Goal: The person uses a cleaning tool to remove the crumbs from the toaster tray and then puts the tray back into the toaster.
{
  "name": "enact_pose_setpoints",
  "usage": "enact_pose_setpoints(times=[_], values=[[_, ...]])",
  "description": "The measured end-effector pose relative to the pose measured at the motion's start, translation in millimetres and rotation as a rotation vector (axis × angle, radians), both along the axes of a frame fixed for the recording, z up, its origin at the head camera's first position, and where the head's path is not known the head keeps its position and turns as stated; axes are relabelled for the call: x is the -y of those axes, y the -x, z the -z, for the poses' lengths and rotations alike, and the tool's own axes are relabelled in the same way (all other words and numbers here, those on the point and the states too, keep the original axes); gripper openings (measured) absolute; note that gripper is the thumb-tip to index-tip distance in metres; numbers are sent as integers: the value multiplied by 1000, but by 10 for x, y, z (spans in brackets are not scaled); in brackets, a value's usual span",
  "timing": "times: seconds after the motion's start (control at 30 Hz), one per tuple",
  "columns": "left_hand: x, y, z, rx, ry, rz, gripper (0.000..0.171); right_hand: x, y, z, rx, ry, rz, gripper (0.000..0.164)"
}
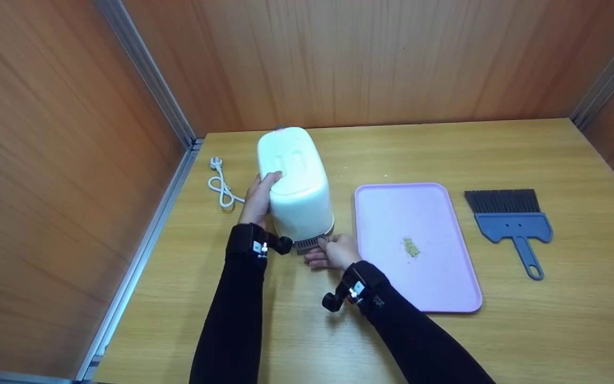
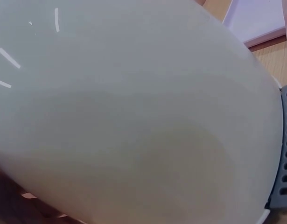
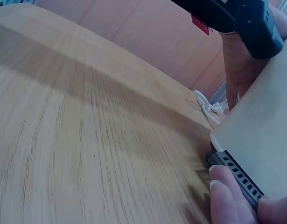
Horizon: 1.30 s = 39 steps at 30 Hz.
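A glossy white, rounded box-shaped appliance [image 1: 299, 181] stands on the table left of the centre. My left hand [image 1: 259, 201] grips its left side, thumb up on the top face; the fingers are mostly hidden behind the body. At the appliance's near lower edge is a grey slotted strip [image 1: 309, 244], its row of slots plain in both wrist views. Between thumb and fingers, my right hand [image 1: 333, 252] pinches this strip [image 3: 239, 177]. The strip lies right against the white shell [image 2: 157, 116] in the left wrist view.
Right of the hands lies a lilac tray [image 1: 397, 213] with a small heap of greenish crumbs [image 1: 410, 247]. Farther right is a blue brush [image 1: 515, 226] with dark bristles. A white power cord [image 1: 223, 186] with plug lies left of the appliance. Wooden panels [image 1: 371, 58] enclose the table.
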<state>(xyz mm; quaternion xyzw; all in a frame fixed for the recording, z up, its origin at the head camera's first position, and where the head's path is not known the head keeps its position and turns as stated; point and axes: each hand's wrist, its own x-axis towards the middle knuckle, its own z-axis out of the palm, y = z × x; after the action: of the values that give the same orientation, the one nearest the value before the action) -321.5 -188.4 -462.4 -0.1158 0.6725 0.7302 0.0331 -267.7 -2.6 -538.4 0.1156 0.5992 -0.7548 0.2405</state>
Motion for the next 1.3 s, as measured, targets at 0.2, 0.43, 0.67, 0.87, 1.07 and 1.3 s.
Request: enact_pose_setpoints(times=[0.2, 0.43, 0.67, 0.87, 1.07, 1.3], values=[[11, -11, -12, 6, 0, 0, 54, 14, -14, 11, -15, 4, 20, 20], [6, -3, -9, 2, -1, -19, 55, 23, 20, 24, 3, 11, 0, 20], [-2, -1, -5, 17, -7, -12, 56, 22, 9, -7, 10, -13, 23, 16], [4, -5, 0, 35, -22, -12, 57, 20, 29, -16, 45, -2, 20, 19], [-21, -14, 15, 53, -30, -10, 57, -30, 66, -8, 80, 18, -3, 21], [-4, 4, 5, 22, -1, -11, 57, -5, 71, -19, 51, 19, -19, 19]])
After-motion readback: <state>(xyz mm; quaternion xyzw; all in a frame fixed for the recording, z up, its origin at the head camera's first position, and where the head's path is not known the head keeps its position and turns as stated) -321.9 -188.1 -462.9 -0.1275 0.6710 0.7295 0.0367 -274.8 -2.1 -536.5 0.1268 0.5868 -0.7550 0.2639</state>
